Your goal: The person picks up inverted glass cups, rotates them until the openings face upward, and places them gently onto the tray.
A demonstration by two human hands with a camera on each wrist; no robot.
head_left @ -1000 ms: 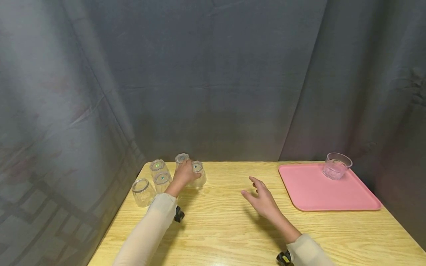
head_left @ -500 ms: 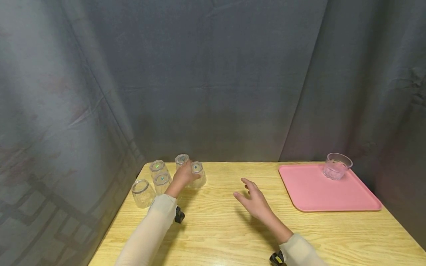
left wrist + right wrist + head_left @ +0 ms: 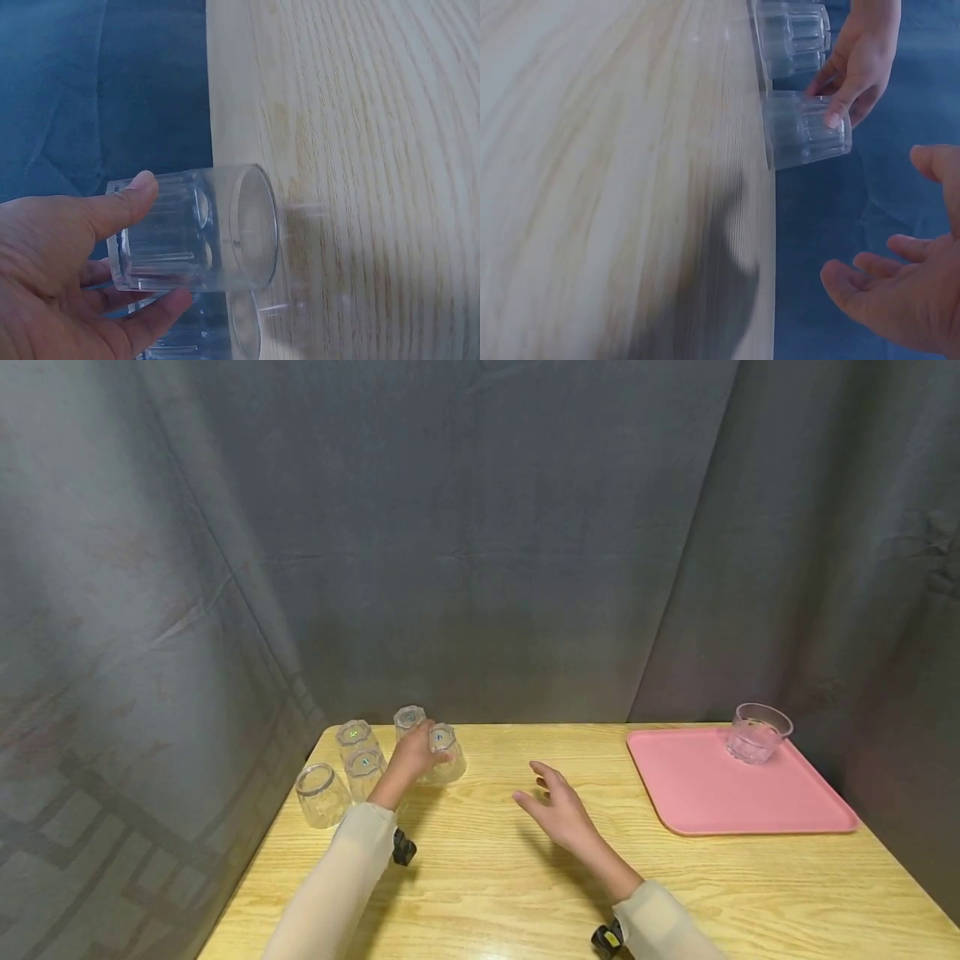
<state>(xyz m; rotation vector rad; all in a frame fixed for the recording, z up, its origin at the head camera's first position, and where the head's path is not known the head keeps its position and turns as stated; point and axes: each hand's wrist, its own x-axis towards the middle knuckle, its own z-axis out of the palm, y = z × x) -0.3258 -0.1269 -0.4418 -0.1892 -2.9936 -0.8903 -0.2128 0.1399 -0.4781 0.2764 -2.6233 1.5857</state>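
My left hand grips an upside-down clear drinking glass, thumb on one side and fingers on the other near its base. In the left wrist view that glass has its rim toward the wooden tabletop; whether it touches is hard to tell. Another upturned glass stands just behind the hand. My right hand hovers over the middle of the table, fingers spread and holding nothing. The right wrist view shows its open fingers apart from the held glass.
Several more upturned glasses, including one at the front, stand at the table's left. A pink tray lies at the right, with an upright clear glass near its back edge. A grey curtain hangs behind the table.
My right hand has moved left across the table, toward the left hand and the glasses. The left hand has stayed nearly still on its glass.
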